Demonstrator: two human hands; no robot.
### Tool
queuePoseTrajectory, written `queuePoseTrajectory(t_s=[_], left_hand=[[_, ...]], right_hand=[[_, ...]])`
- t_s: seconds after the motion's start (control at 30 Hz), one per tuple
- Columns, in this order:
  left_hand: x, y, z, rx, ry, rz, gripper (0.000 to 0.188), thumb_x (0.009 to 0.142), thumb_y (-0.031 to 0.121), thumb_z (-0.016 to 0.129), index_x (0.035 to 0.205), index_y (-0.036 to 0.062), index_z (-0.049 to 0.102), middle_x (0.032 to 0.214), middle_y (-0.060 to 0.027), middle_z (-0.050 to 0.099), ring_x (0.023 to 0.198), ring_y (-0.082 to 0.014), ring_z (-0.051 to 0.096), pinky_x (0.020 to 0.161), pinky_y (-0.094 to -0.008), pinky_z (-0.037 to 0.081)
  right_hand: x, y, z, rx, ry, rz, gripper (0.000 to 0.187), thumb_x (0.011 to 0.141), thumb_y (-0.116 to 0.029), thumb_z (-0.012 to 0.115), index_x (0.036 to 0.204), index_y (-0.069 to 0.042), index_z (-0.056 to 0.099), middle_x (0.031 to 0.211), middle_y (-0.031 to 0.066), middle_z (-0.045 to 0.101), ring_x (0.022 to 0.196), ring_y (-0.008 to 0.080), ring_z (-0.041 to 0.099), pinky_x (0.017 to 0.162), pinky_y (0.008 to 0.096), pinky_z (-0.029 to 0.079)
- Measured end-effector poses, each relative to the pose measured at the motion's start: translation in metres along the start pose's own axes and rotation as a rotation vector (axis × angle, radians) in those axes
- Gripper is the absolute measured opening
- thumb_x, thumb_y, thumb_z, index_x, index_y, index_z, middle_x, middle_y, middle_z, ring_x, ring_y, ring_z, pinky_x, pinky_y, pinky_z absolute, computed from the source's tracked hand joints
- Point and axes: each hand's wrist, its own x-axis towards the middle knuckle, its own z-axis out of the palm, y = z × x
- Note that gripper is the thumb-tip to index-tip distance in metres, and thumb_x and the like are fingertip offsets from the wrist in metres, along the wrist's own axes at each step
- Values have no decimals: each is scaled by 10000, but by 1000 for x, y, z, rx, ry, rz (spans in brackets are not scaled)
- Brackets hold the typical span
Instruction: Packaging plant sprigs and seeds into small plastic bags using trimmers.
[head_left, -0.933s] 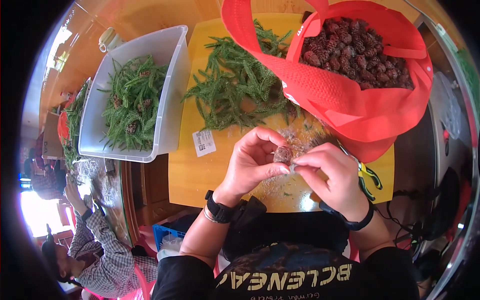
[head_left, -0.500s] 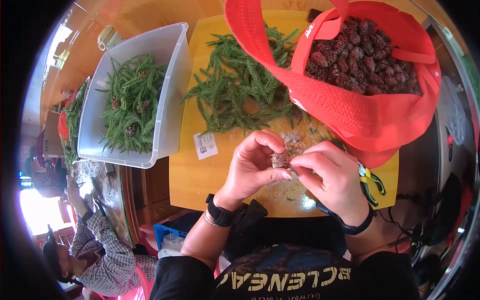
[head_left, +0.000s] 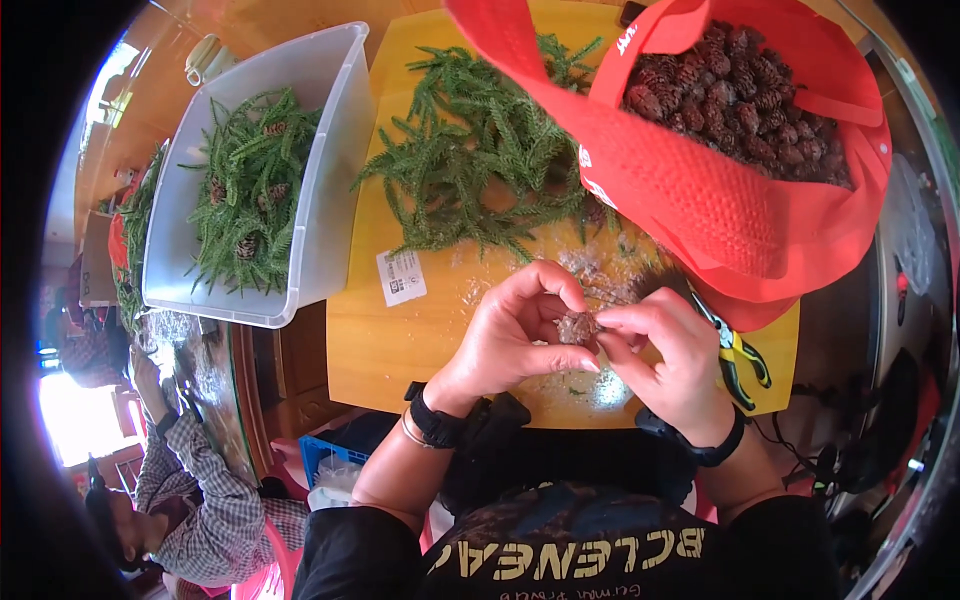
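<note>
Your left hand (head_left: 505, 335) has its grip closed around a pine cone (head_left: 576, 329), held between thumb and fingers. Your right hand (head_left: 675, 345) has its grip pinched on the cone's right end. The cone is held above the yellow tabletop (head_left: 385, 345), near its front edge. Pliers (head_left: 742, 362) with black-and-yellow handles lie just right of your right hand. Green sprigs (head_left: 470, 160) lie beyond, between a translucent bin (head_left: 328, 205) and a red bag (head_left: 690, 195) filled with more cones (head_left: 745, 105).
</note>
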Motion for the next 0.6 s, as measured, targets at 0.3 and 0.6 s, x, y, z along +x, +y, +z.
queuePoseTrajectory(t_s=[0.3,0.6], left_hand=[[1,3,-3,-78,33,-91,352,721,2,709,1017,11,519,1043,-92,518,834,-152,581,675,-260,531],[3,-4,0,-143,-12,60,284,788,67,663,1032,17,526,1071,-138,543,920,-202,590,721,-310,549]], right_hand=[[2,1,0,147,11,120,273,678,76,674,920,-26,598,718,54,546,583,114,558,505,212,445],[1,-3,0,30,59,44,264,680,64,685,911,-28,594,707,54,551,572,114,556,500,212,444]])
